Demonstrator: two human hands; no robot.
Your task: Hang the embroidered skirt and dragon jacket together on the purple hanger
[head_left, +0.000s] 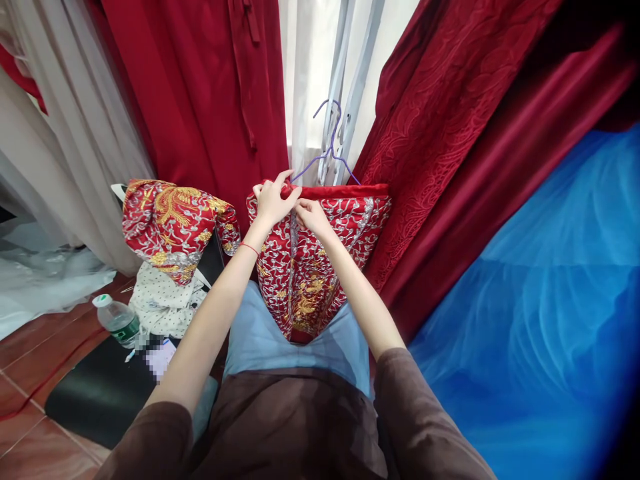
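Note:
A red skirt (320,267) with silver and gold embroidery hangs in front of me, a plain red band along its top edge. A purple wire hanger (332,150) rises out of that band, its lower part hidden by the cloth. At the band's left part, my left hand (273,202) grips the skirt with curled fingers. Just right of it and slightly lower, my right hand (312,217) is closed in a pinch at the skirt's front, close to my left thumb. Any small fastener between the fingertips is hidden.
Left of me, a folded red embroidered garment (170,217) lies above dotted white cloth (160,300). A water bottle (117,320) stands by a black seat (95,393). Red gowns (200,87) hang behind; a blue gown (540,320) spreads at right.

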